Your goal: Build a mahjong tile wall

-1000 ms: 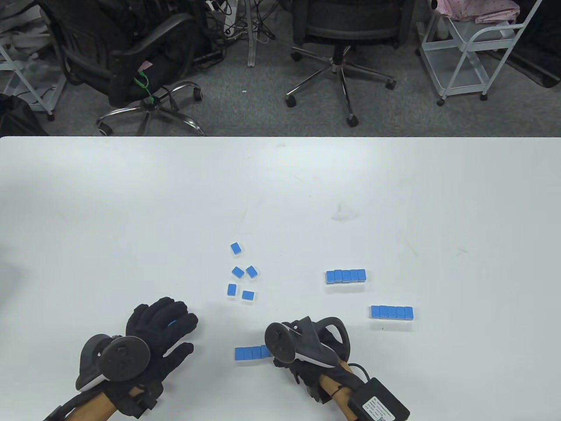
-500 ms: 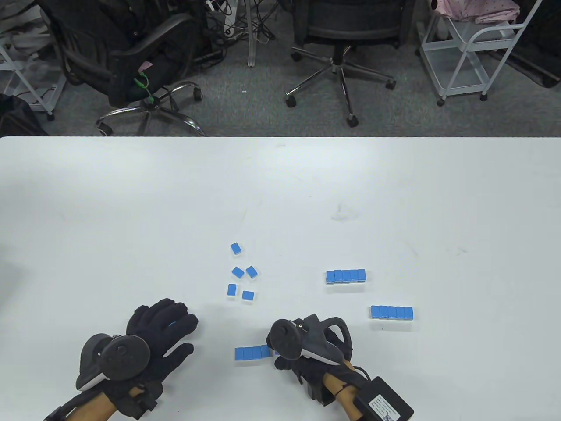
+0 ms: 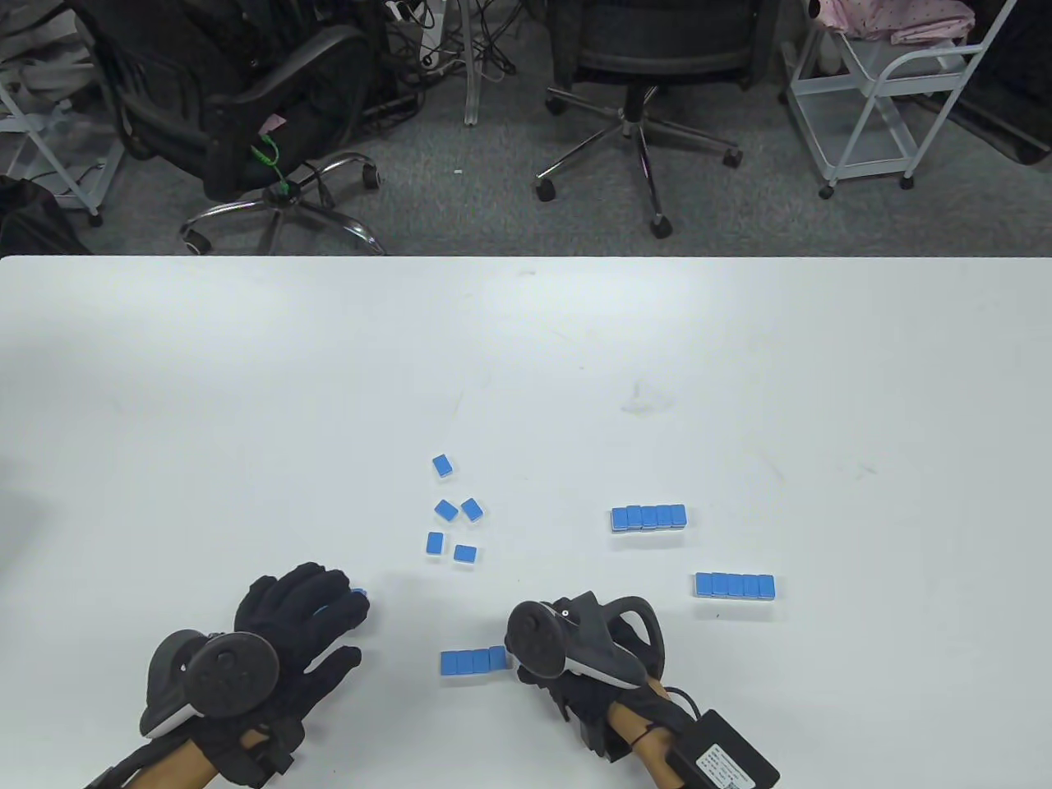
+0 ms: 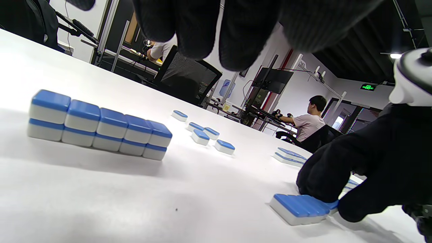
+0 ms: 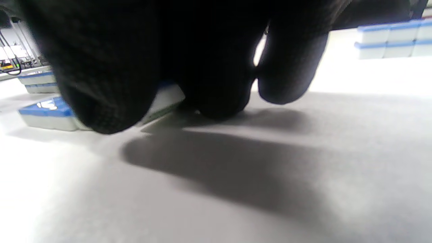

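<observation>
White tabletop. Right hand fingers curled on near tile row end; slip risks skewing row. Left hand fingers relaxed, apart.

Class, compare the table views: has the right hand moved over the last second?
Yes, slightly. The right hand has drifted rightward, away from the unmoved scattered tiles, exposing more of the near tile row it touches.

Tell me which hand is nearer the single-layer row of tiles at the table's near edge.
Right. The right hand is at that row's right end, fingers touching it. The left hand sits apart to its left.
</observation>
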